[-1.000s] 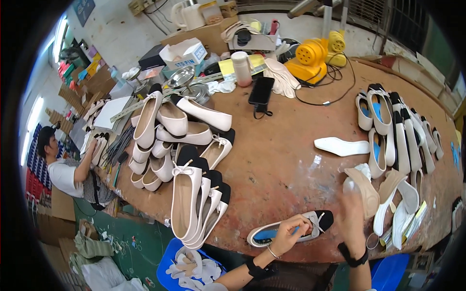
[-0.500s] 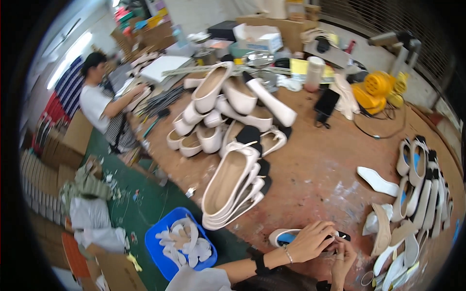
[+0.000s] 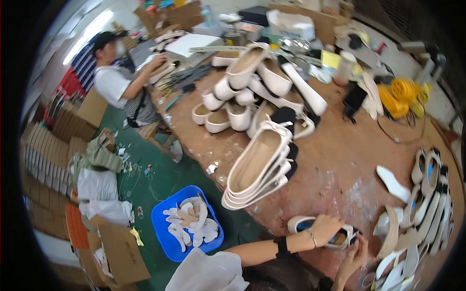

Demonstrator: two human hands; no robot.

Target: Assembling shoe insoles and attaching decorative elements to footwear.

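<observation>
The right hand [image 3: 358, 253], a blur beyond the toe of the ballet flat [image 3: 335, 245] a second ago, is now at that toe. The left hand [image 3: 327, 229], close against it half a second ago, now sits back over the flat's opening. An open cardboard box [image 3: 125, 257] is newly in view, far left of the flat.

A broad brown worktop [image 3: 335, 150] with a scuffed, pale-stained surface and a curving edge stands over a green floor [image 3: 141, 186] dotted with scraps. Brown cardboard cartons [image 3: 46, 157] are stacked along the left, below a bright white tube light [image 3: 87, 36]; a dark slatted grille [image 3: 388, 19] spans the upper right.
</observation>
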